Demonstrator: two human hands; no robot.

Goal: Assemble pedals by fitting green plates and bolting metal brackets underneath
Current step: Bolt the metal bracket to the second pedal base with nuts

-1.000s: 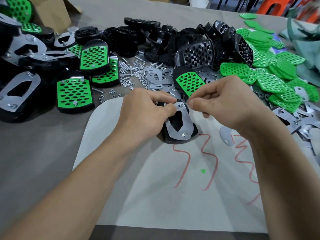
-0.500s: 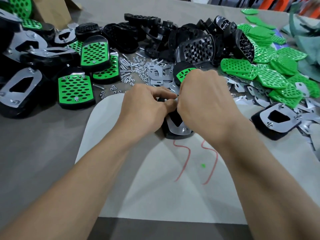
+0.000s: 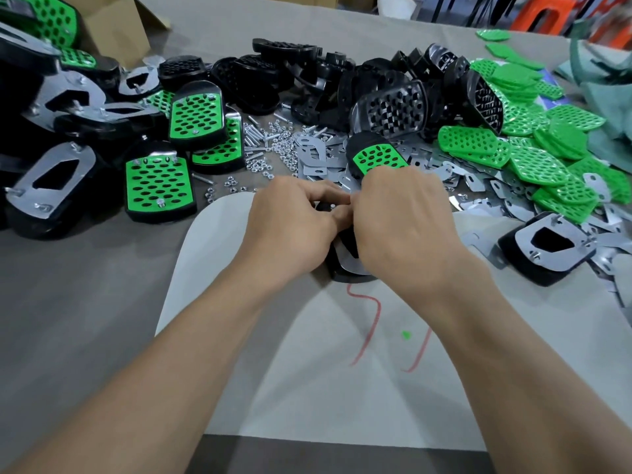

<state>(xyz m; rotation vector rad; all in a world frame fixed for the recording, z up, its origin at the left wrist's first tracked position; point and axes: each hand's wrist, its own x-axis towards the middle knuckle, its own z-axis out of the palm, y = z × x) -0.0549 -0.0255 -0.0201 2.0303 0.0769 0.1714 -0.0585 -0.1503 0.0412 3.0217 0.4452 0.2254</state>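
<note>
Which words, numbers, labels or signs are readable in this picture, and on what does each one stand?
No readable text anywhere.
On the white sheet, red hand-drawn strokes: partly hidden, not legible as any letter or number.
On the cardboard box: no print visible.
On the pedal held by the left hand, under the right hand: no marking visible.

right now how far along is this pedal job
Done: finished pedals are piled at the left, some green plate up, some bracket up.
In hand: the left hand and right hand work at the far end of a black pedal, its bracket up, on the white sheet. What the fingers pinch is hidden.
Left: bare black bodies, loose green plates, loose brackets and nuts.
</note>
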